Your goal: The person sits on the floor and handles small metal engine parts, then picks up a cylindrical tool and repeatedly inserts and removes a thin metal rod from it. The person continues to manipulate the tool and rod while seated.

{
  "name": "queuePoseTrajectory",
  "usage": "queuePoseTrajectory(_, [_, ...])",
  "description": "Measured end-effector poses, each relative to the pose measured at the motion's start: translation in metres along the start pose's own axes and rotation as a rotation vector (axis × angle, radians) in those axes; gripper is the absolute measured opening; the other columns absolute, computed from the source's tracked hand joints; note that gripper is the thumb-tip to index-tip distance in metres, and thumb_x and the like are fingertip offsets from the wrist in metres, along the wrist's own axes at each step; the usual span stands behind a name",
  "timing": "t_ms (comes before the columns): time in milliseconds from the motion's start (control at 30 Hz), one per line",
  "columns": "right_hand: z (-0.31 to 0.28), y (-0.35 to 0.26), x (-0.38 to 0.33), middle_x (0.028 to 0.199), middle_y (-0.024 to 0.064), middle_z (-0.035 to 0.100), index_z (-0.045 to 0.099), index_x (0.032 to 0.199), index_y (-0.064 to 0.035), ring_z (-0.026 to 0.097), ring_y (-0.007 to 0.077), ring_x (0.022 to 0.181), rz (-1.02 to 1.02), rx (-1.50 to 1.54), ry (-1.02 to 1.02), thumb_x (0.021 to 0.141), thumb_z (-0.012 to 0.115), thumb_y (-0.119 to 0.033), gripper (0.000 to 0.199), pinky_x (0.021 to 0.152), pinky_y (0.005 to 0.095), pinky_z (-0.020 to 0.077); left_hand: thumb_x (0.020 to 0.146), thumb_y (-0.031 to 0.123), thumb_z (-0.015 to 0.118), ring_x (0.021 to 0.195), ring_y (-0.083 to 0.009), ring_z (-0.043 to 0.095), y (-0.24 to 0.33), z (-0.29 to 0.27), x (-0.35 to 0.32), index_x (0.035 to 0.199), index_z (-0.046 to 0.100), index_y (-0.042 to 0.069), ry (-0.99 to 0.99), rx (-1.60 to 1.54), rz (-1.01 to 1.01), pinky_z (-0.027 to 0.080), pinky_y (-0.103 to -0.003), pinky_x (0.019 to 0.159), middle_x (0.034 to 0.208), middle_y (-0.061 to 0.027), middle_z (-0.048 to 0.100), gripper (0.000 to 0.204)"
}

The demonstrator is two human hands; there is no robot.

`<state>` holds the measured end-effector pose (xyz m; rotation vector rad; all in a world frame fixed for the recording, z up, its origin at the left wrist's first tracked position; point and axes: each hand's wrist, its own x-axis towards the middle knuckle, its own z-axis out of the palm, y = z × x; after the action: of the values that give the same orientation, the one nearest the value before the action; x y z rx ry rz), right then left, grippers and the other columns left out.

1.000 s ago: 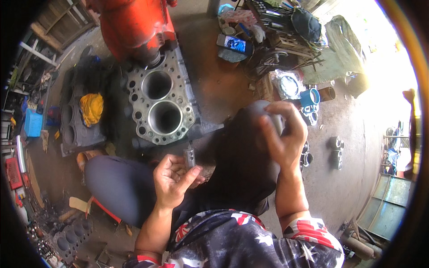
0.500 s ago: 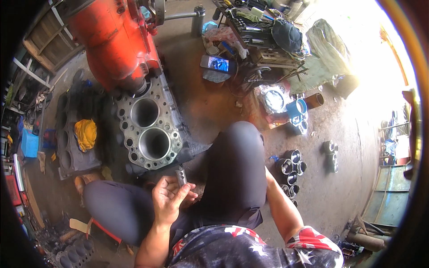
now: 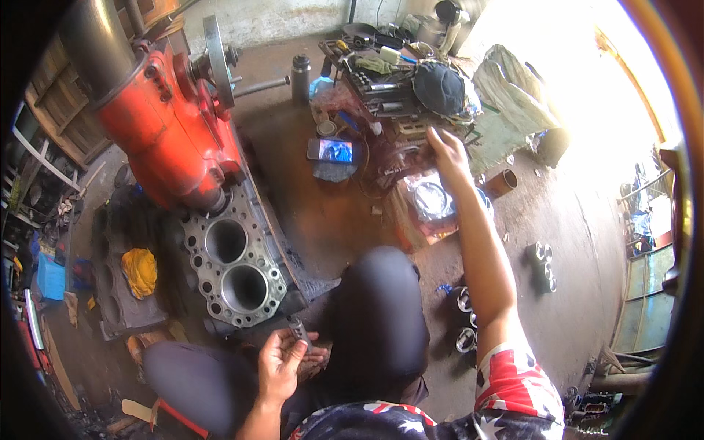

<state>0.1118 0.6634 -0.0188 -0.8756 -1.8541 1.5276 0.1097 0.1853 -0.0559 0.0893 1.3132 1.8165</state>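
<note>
My left hand (image 3: 279, 367) is closed around a small grey metal piece with a row of holes (image 3: 298, 331), held upright between thumb and fingers above my lap. Just beyond it lies the engine block (image 3: 237, 265), its pale deck showing two large round bores. My right hand (image 3: 449, 155) is stretched far forward at the near edge of the cluttered tool bench (image 3: 405, 126). Its fingers look apart, and I see nothing held in them. Below that forearm is a plastic-wrapped ring-shaped part (image 3: 429, 199).
A red boring machine (image 3: 172, 125) stands over the block's far end. Left of it, a yellow cloth (image 3: 139, 273) lies on another dark block. A lit phone (image 3: 334, 151) rests ahead. Metal cylinders (image 3: 465, 339) stand on the floor at right, with more (image 3: 544, 265) farther out.
My right arm has swung up and forward from beside my knee to the bench. My left hand keeps its grip on the metal piece. The whole view has shifted.
</note>
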Motion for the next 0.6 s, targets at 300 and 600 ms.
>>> queuePoseTrajectory(300, [0.039, -0.006, 0.174, 0.076, 0.0164, 0.072, 0.073, 0.088, 0.0026, 0.072, 0.0238, 0.07, -0.104, -0.781, 0.088, 0.089, 0.068, -0.043, 0.046, 0.072, 0.0363, 0.0561, 0.1, 0.006, 0.058, 0.096, -0.0329, 0.071, 0.005, -0.008, 0.007, 0.117, 0.048, -0.005, -0.065, -0.031, -0.151, 0.062, -0.042, 0.084, 0.115, -0.0229, 0.065, 0.023])
queuePoseTrajectory(600, [0.042, -0.019, 0.2, 0.07, 0.0081, 0.071, 0.073, 0.086, -0.0023, 0.067, 0.0199, 0.058, 0.311, -0.888, -0.045, 0.093, 0.06, -0.055, 0.055, 0.052, 0.0365, 0.0533, 0.096, -0.004, 0.059, 0.106, -0.0314, 0.069, 0.004, -0.016, 0.018, 0.124, 0.05, -0.005, -0.152, -0.018, -0.177, 0.059, -0.04, 0.092, 0.124, -0.0229, 0.062, 0.03])
